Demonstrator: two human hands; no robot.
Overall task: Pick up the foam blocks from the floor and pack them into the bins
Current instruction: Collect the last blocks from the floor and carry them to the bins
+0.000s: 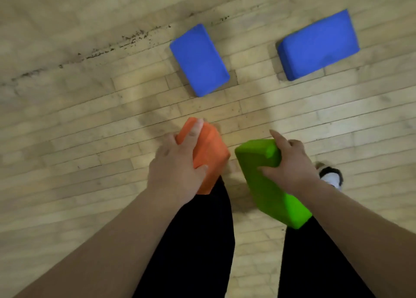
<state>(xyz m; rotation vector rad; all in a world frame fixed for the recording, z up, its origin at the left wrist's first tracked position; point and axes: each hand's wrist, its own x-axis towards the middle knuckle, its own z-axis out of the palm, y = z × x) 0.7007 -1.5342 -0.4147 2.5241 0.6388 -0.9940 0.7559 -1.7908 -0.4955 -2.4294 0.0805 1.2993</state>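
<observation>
My left hand grips an orange foam block, fingers over its top and thumb on its side. My right hand grips a green foam block at its upper end, index finger stretched out. Both blocks are held above the wooden floor, in front of my legs. Two blue foam blocks lie flat on the floor ahead: one in the middle, the other to the right. No bin is in view.
The floor is pale wood strips with a dark scuffed line running across it at the upper left. My legs in black trousers and one shoe show below the hands.
</observation>
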